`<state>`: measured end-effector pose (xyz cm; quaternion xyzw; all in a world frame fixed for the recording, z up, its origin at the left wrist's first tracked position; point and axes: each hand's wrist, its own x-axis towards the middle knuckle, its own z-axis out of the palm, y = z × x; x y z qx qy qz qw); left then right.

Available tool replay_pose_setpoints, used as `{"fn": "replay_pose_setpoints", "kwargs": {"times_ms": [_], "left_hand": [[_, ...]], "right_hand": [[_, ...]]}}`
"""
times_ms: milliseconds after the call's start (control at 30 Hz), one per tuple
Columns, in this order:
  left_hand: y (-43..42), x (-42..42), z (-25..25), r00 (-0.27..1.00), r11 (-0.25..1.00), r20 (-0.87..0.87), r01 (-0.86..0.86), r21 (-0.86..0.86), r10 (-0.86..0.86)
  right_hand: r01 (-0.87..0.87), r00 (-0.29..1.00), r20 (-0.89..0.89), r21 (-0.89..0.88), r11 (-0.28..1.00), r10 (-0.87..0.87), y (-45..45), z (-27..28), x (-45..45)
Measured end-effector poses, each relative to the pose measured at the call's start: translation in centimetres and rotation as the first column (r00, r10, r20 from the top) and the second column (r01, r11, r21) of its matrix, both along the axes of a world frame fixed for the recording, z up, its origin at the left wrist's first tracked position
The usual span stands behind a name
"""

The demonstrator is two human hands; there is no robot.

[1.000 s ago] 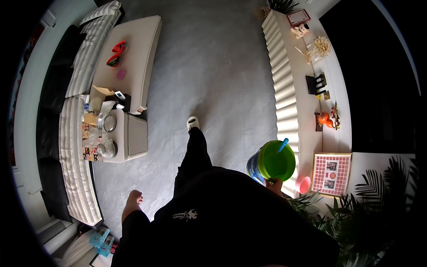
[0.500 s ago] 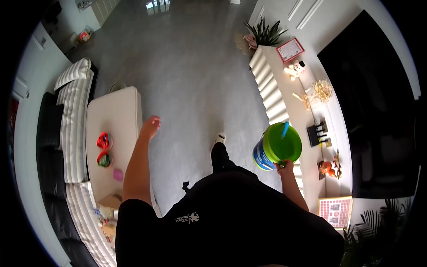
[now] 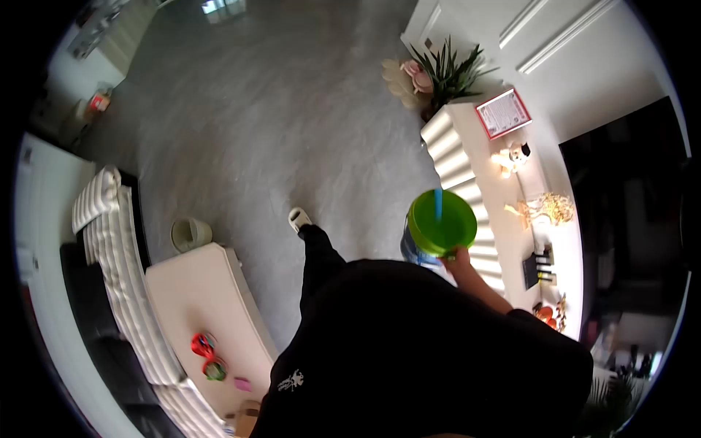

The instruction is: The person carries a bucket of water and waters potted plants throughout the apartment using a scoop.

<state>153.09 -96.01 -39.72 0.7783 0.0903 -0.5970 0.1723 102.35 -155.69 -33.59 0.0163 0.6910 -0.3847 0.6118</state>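
Note:
My right hand [image 3: 457,260] is closed on the near rim of a bright green bucket [image 3: 438,237]. The bucket has a blue and white outer side, and its mouth faces up toward me. A blue stick-like piece [image 3: 438,204] shows at its far rim; what it belongs to I cannot make out. The bucket hangs beside the ribbed front of a long white cabinet [image 3: 478,157]. My left hand is out of sight.
At the left, a pale table [image 3: 193,281] holds red-rimmed small containers [image 3: 204,344] and a pink item [image 3: 242,383]. A wastebasket [image 3: 191,233] stands at its far end, near a sofa [image 3: 131,285]. A plant [image 3: 449,77] stands past the cabinet, with grey floor [image 3: 255,109] ahead.
My left hand has dropped out of view. The view has turned and moved forward, bringing the wastebasket into fuller sight. My right hand still carries the bucket, and a foot has stepped ahead.

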Motion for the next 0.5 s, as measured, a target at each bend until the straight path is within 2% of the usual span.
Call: {"fn": "replay_pose_setpoints", "kwargs": {"times_ms": [33, 100, 167, 200, 233, 267, 333, 367, 400, 433, 467, 500], "left_hand": [[-2.9, 3.4, 0.1, 0.998, 0.998, 0.02, 0.068, 0.01, -0.068], [-10.8, 11.9, 0.2, 0.975, 0.979, 0.093, 0.203, -0.023, -0.2], [-21.1, 22.5, -0.1, 0.886, 0.908, 0.268, 0.412, -0.074, -0.38], [-27.5, 28.2, 0.2, 0.779, 0.83, 0.395, 0.553, -0.068, -0.487], [-35.0, 34.3, 0.2, 0.596, 0.709, 0.551, 0.705, -0.012, -0.584], [-43.7, 40.0, 0.5, 0.414, 0.61, 0.676, 0.789, 0.067, -0.61], [-62.9, 52.3, -0.7, 0.202, 0.574, 0.853, 0.808, 0.132, -0.482], [-72.2, 57.5, -0.7, 0.667, 0.76, 0.731, 0.548, -0.35, -0.144], [-82.7, 56.1, 10.0, 0.505, 0.677, 0.824, 0.703, -0.218, -0.259], [-91.1, 63.0, 8.8, 0.05, 0.313, 0.965, 0.949, 0.034, -0.257], [-97.6, 67.4, 8.7, 0.814, 0.15, 0.53, 0.569, -0.808, -0.237], [-104.0, 71.9, 8.2, 0.862, 0.203, -0.396, -0.346, -0.916, -0.317]], "right_hand": [[0.013, 1.0, -0.012, 0.03, 0.999, -0.013, -1.4, -1.0, 1.7], [0.156, 0.988, 0.023, 0.014, 0.988, -0.156, -5.6, -1.2, 6.4], [0.24, 0.971, 0.012, 0.03, 0.97, -0.24, -10.9, -0.9, 11.6], [0.198, 0.98, 0.035, -0.073, 0.977, -0.196, -13.7, -1.3, 13.4], [0.203, 0.979, 0.036, -0.099, 0.974, -0.201, -14.0, -1.1, 15.0], [0.208, 0.978, 0.038, -0.125, 0.97, -0.205, -14.4, -0.8, 16.7], [0.358, 0.932, 0.061, -0.023, 0.933, -0.356, -20.6, 2.1, 22.4], [0.391, 0.918, 0.075, -0.026, 0.92, -0.388, -22.7, 3.0, 24.5], [0.356, 0.934, 0.021, -0.03, 0.934, -0.356, -25.4, 3.3, 26.6], [0.319, 0.947, -0.032, -0.031, 0.947, -0.32, -28.4, 2.9, 29.0], [0.346, 0.938, -0.022, -0.024, 0.938, -0.346, -31.5, 1.5, 30.7], [0.357, 0.934, 0.01, 0.04, 0.933, -0.358, -34.5, -0.1, 31.6]]}}
